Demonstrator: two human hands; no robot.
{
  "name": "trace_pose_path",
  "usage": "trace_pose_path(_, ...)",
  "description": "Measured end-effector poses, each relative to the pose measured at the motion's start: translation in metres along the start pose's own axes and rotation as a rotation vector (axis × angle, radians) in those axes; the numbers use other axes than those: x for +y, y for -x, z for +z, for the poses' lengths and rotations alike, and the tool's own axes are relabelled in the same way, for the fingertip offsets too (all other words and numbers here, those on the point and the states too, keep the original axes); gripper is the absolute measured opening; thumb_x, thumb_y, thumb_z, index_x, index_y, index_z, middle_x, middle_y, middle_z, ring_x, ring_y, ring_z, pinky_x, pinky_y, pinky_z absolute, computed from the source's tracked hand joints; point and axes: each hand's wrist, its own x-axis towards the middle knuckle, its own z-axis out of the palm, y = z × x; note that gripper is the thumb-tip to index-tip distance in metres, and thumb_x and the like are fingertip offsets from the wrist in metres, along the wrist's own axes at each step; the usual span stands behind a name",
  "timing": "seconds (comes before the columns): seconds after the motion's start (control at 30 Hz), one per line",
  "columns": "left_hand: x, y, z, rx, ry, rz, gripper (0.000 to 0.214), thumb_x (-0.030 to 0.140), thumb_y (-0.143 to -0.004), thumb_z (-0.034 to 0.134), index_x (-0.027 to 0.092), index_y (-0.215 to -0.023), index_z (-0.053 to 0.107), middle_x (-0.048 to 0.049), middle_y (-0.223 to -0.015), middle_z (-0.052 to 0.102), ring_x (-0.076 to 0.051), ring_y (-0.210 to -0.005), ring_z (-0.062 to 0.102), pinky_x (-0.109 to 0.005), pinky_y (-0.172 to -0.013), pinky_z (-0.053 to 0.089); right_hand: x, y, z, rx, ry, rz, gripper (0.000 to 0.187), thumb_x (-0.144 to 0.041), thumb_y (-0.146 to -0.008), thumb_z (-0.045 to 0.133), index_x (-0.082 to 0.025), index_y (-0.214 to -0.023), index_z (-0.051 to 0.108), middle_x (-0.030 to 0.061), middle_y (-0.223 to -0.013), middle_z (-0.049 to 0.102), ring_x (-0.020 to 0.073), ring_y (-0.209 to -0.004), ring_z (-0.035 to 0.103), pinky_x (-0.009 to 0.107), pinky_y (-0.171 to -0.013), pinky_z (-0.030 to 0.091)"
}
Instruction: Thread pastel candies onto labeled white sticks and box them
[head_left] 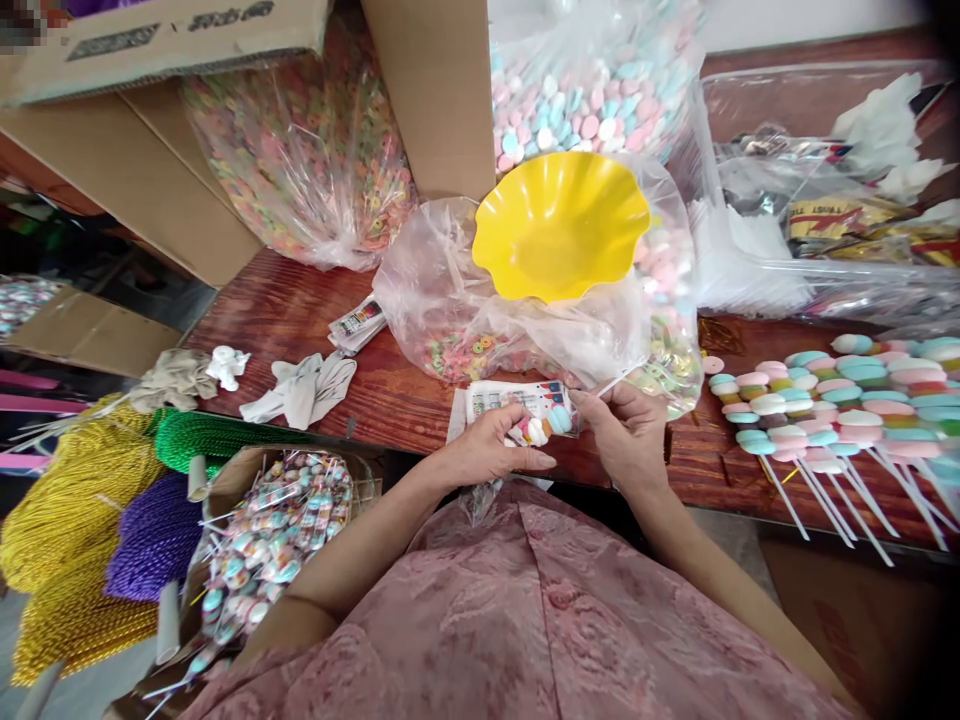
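Observation:
My left hand [491,450] and my right hand [626,430] meet at the near edge of the wooden table [315,310]. Between them is a small clear printed wrapper [525,405] with round pastel candies inside. The left fingers curl around the candy end; the right fingers pinch the wrapper's other end, where a thin white stick [619,382] pokes out. Just behind my hands lies a plastic bag of candy rings [450,330] with a yellow wavy bowl [559,225] resting on top.
Rows of stacked pastel candies on white sticks [832,410] lie at the right. Big bags of candy [592,90] sit in cardboard boxes at the back. A box of wrapped candy sticks [277,540] and spools of gold, purple and green cord [90,530] stand lower left.

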Motion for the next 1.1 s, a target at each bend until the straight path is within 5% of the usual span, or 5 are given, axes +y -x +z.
trace_pose_path(0.3, -0.005, -0.004, -0.015, -0.157, -0.158, 0.108, 0.037, 0.032, -0.069, 0.08, 0.016, -0.096, 0.06, 0.0013, -0.085, 0.056, -0.013, -0.078, 0.05, -0.023, -0.071, 0.04, 0.015, -0.003, -0.006, -0.251, -0.262, 0.175, 0.017, -0.035, -0.069, 0.081, -0.021, -0.068, 0.073, -0.0031, -0.053, 0.06, 0.0094, -0.049, 0.049, 0.024, -0.051, 0.043)
trace_pose_path(0.53, 0.028, -0.001, -0.037, -0.202, -0.583, 0.201, 0.05, 0.033, -0.076, 0.074, 0.019, -0.12, 0.056, -0.0042, -0.108, 0.063, -0.021, -0.097, 0.058, -0.032, -0.087, 0.045, 0.014, -0.001, -0.014, -0.383, -0.235, 0.122, 0.012, -0.037, -0.07, 0.08, -0.026, -0.075, 0.078, 0.0021, -0.074, 0.074, 0.0164, -0.066, 0.066, 0.03, -0.064, 0.055)
trace_pose_path(0.7, 0.036, 0.016, -0.047, 0.179, -1.033, 0.34, 0.053, 0.032, -0.075, 0.075, 0.019, -0.121, 0.054, -0.012, -0.127, 0.058, -0.029, -0.117, 0.05, -0.044, -0.104, 0.037, 0.026, 0.016, 0.009, -0.319, -0.089, 0.082, 0.009, -0.034, -0.077, 0.074, -0.026, -0.077, 0.078, 0.0018, -0.071, 0.074, 0.0169, -0.065, 0.067, 0.03, -0.064, 0.055)
trace_pose_path(0.8, 0.023, 0.036, -0.048, 0.47, -1.139, 0.231, 0.03, 0.035, -0.079, 0.069, 0.017, -0.102, 0.061, -0.0109, -0.109, 0.064, -0.026, -0.103, 0.055, -0.039, -0.093, 0.042, 0.029, 0.028, 0.023, -0.274, -0.045, 0.032, 0.008, -0.032, -0.076, 0.073, -0.027, -0.079, 0.079, 0.0022, -0.076, 0.077, 0.018, -0.07, 0.07, 0.031, -0.066, 0.058)
trace_pose_path(1.1, -0.022, 0.06, -0.033, 0.565, -0.781, -0.011, 0.016, 0.026, -0.082, 0.059, 0.017, -0.079, 0.072, -0.0005, -0.068, 0.066, -0.012, -0.059, 0.052, -0.024, -0.059, 0.036, 0.031, 0.041, 0.025, -0.382, 0.087, -0.199, 0.011, -0.028, -0.084, 0.068, -0.027, -0.089, 0.078, 0.003, -0.088, 0.078, 0.0191, -0.08, 0.072, 0.033, -0.075, 0.059)
